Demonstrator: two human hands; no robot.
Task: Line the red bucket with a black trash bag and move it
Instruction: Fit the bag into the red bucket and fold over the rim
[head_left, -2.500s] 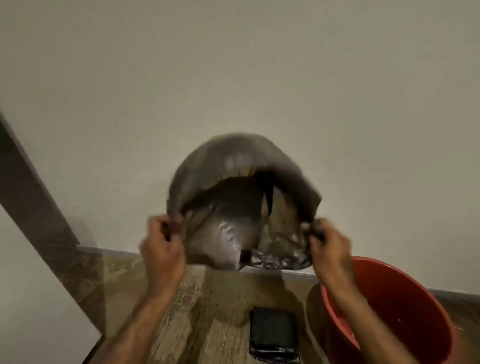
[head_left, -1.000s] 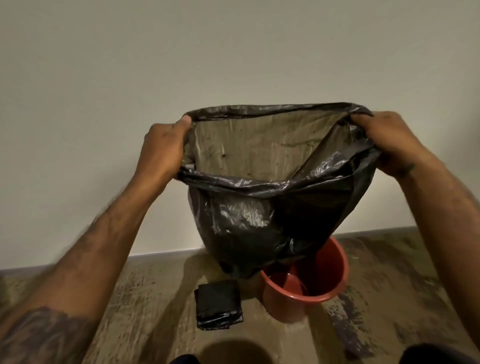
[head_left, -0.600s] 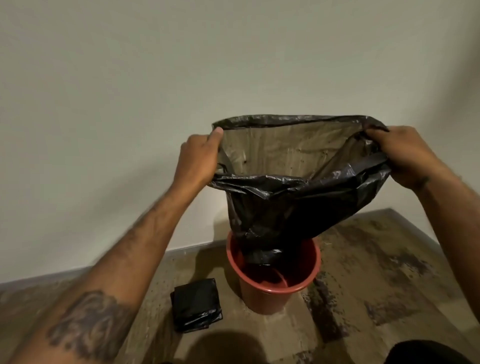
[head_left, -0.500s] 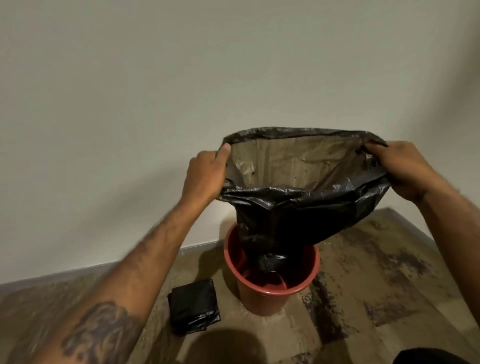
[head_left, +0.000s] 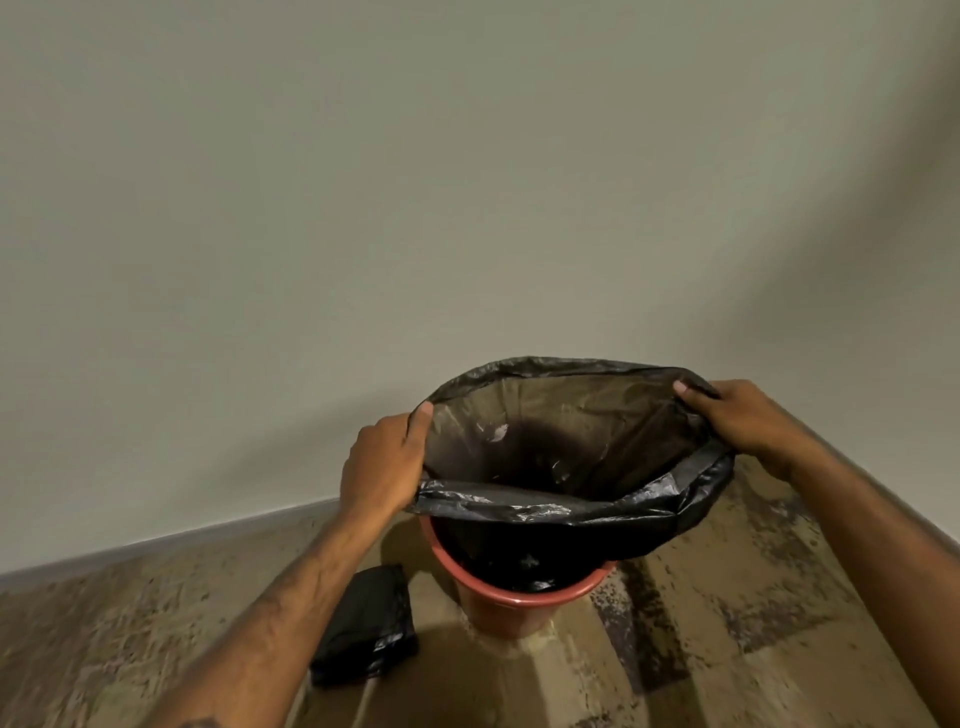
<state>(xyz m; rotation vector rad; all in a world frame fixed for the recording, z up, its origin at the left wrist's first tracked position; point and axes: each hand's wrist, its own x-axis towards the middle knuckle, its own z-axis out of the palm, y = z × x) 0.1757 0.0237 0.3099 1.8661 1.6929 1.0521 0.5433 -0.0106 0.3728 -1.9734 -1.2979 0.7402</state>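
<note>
The red bucket (head_left: 511, 597) stands on the floor (head_left: 727, 649) near the wall (head_left: 363, 208), and the black trash bag (head_left: 566, 512) hangs into it, its lower part inside the bucket while its open mouth is held wide above the rim. The left hand (head_left: 382, 465) pinches the left edge of the mouth, thumb inside and fingers (head_left: 363, 483) curled on the outside of the film; the right hand (head_left: 748, 418) pinches the right edge, thumb over the plastic, its other fingers hidden behind the bag. A folded stack of spare bags (head_left: 366, 626) lies on the floor just left of the bucket. The bag's hem is not yet folded over the rim, so the lining looks roughly half done. The main risk is that the thin film slips from one pinch as the mouth is stretched over the rim, letting that side collapse into the bucket. Pulling too hard against the rim could tear the plastic, and an uneven pull might tip the light bucket or leave trapped air ballooning the bag.
</note>
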